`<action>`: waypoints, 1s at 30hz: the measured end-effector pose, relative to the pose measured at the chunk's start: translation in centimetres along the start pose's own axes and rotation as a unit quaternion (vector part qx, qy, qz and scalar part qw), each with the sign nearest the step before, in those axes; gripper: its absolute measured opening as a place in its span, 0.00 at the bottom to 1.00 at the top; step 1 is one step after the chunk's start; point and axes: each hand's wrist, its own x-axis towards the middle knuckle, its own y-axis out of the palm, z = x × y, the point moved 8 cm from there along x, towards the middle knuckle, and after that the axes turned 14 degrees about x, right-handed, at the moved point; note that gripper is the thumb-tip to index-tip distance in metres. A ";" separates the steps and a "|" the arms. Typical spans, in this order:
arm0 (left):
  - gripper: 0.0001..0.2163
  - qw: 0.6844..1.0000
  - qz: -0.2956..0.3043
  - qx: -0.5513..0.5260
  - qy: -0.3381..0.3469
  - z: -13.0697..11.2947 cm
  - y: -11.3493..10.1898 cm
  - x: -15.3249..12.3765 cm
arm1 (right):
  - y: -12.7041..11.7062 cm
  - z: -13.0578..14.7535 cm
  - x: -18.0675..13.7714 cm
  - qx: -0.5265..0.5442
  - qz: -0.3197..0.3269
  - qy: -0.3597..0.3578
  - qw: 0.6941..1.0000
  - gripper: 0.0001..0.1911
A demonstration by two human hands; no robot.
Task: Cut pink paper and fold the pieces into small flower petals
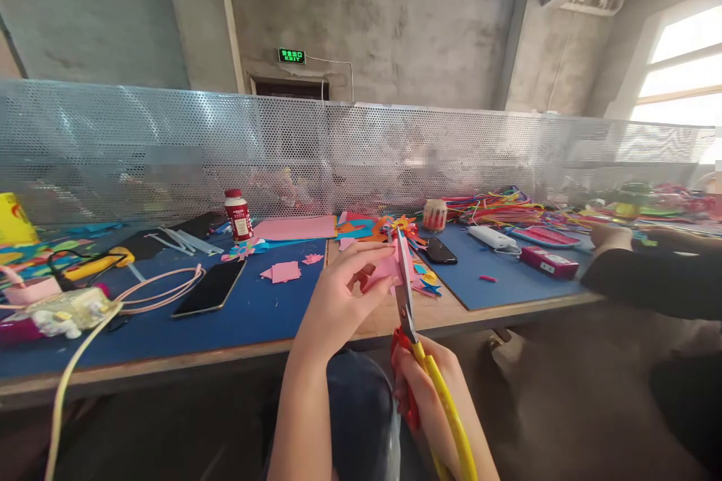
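My left hand is closed in a pinch on a folded piece of pink paper, held just in front of the table edge. My right hand grips the red and yellow handles of a pair of scissors. Their blades point up and away, and they meet the pink paper at its right side. Below my hands are my knees in blue jeans.
The blue mat carries a black phone, pink paper scraps, a red-capped bottle and a pink cable. Another phone and coloured strips lie to the right. Another person's dark sleeve rests at the right. A perforated screen stands behind.
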 end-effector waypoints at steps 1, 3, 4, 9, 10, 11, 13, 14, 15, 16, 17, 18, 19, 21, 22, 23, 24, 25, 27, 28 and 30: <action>0.13 1.000 0.001 -0.002 0.000 0.0 0.0 0.0 | 0.0 -0.1 0.0 -0.001 -0.001 0.003 1.000 0.16; 0.13 1.000 0.003 -0.003 0.002 0.0 0.1 0.0 | -0.1 -0.1 0.0 -0.008 -0.001 0.000 1.000 0.16; 0.13 1.000 0.002 -0.003 0.002 0.0 0.1 0.0 | -0.1 -0.1 0.0 -0.012 0.000 -0.005 1.000 0.17; 0.13 1.000 0.001 0.011 0.000 0.1 0.0 0.1 | -0.2 -0.1 0.2 -0.022 0.001 -0.014 1.000 0.17; 0.13 1.000 0.002 0.014 0.000 0.1 0.0 0.1 | -0.2 -0.2 0.2 -0.022 0.000 -0.011 1.000 0.17; 0.13 1.000 0.003 0.016 0.000 0.0 0.0 0.1 | -0.2 -0.3 0.2 -0.022 -0.002 -0.010 1.000 0.17; 0.13 1.000 0.003 0.019 0.002 -0.1 0.0 0.1 | -0.2 -0.3 0.2 -0.023 -0.005 -0.009 1.000 0.16; 0.13 1.000 0.003 0.020 0.004 -0.1 -0.1 0.1 | -0.2 -0.4 0.2 -0.025 -0.005 -0.009 1.000 0.16; 0.13 1.000 0.002 0.021 0.006 -0.2 -0.1 0.1 | -0.2 -0.4 0.2 -0.026 -0.004 -0.009 1.000 0.16; 0.13 1.000 0.001 0.022 0.008 -0.3 -0.1 0.1 | -0.2 -0.5 0.2 -0.029 -0.002 -0.008 1.000 0.16; 0.13 1.000 0.001 0.023 0.009 -0.3 -0.1 0.1 | -0.2 -0.5 0.2 -0.031 -0.001 -0.007 0.999 0.16; 0.13 1.000 0.001 0.024 0.008 -0.3 -0.2 0.1 | -0.2 -0.5 0.2 -0.032 0.001 -0.007 0.999 0.16; 0.13 1.000 0.001 0.024 0.007 -0.3 -0.2 0.2 | -0.2 -0.6 0.3 -0.033 0.001 -0.006 0.999 0.16; 0.13 1.000 0.004 0.020 0.005 -0.2 -0.1 0.2 | -0.3 -0.6 0.3 -0.031 0.003 -0.009 0.999 0.16; 0.13 1.000 0.006 0.018 0.004 -0.1 -0.1 0.1 | -0.3 -0.5 0.3 -0.030 0.005 -0.011 0.999 0.16; 0.13 1.000 0.007 0.017 0.003 -0.1 -0.1 0.1 | -0.2 -0.5 0.3 -0.030 0.007 -0.012 0.999 0.16; 0.13 1.000 0.009 0.017 0.001 0.0 -0.1 0.1 | -0.2 -0.5 0.3 -0.032 0.008 -0.013 0.999 0.16; 0.14 1.000 0.010 0.016 -0.003 0.1 -0.1 0.0 | -0.2 -0.5 0.3 -0.035 0.007 -0.012 0.999 0.16; 0.14 1.000 0.011 0.013 -0.011 0.4 0.0 0.0 | -0.3 -0.8 0.3 -0.039 -0.002 -0.001 0.999 0.16; 0.14 1.000 0.013 0.009 -0.014 0.7 0.1 0.1 | -0.3 -0.9 0.3 -0.038 -0.009 0.007 0.999 0.16; 0.15 1.000 0.017 -0.004 -0.018 1.4 0.4 0.6 | -0.4 -1.3 0.8 -0.029 -0.022 0.022 0.999 0.16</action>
